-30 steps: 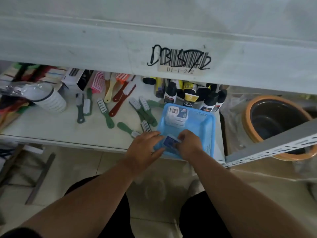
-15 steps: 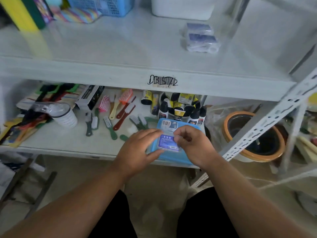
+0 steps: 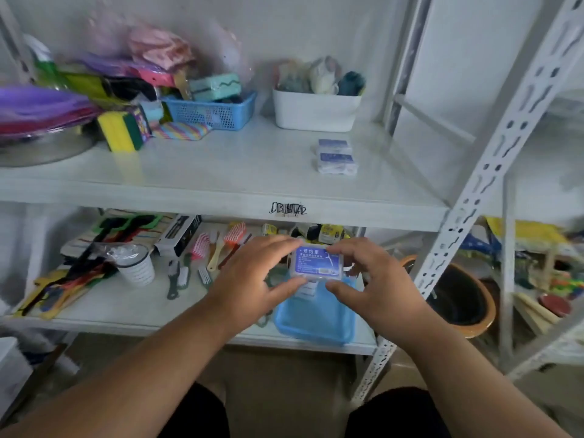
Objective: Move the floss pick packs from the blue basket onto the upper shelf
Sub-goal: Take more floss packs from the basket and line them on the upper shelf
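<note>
Pack (image 3: 317, 261) of floss picks now lifted clear of the blue basket (image 3: 316, 320); a second ago it was being picked up inside the basket, low between both hands. It is pinched at its left end by the left hand (image 3: 252, 279) and at its right end by the right hand (image 3: 371, 279), label facing the camera. The basket lies just below the hands on the lower shelf, with more packs (image 3: 308, 289) partly seen under the held one. Two packs (image 3: 336, 156) are already set on the upper shelf (image 3: 221, 172), above and slightly right of the hands. Judged: transfer is mid-way; the held pack needs raising past the shelf edge.
</note>
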